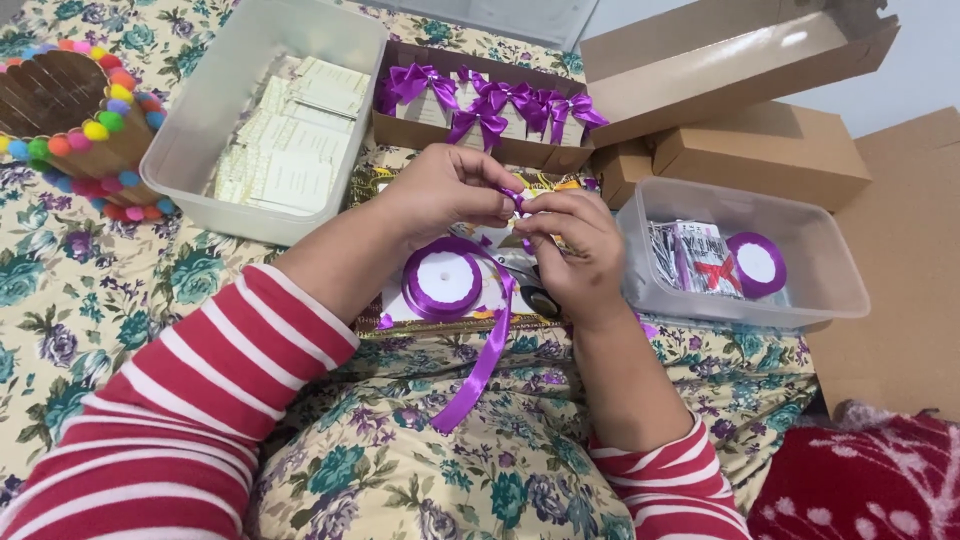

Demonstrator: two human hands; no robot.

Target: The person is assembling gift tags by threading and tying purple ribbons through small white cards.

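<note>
Left hand and right hand pinched a purple ribbon between fingertips, close together to shape it above the spool.

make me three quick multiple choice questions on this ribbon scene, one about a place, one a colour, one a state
1. Where is the ribbon spool?
A. below the hands
B. in the pompom basket
C. on the brown boxes

2. What colour are the bows in the cardboard tray?
A. red
B. purple
C. green

3. How is the large cardboard box?
A. taped shut
C. crushed flat
B. lid open

Answers: 1 A, it lies under the left hand and right hand; 2 B, all satin purple; 3 B, its flap stands open.
</note>
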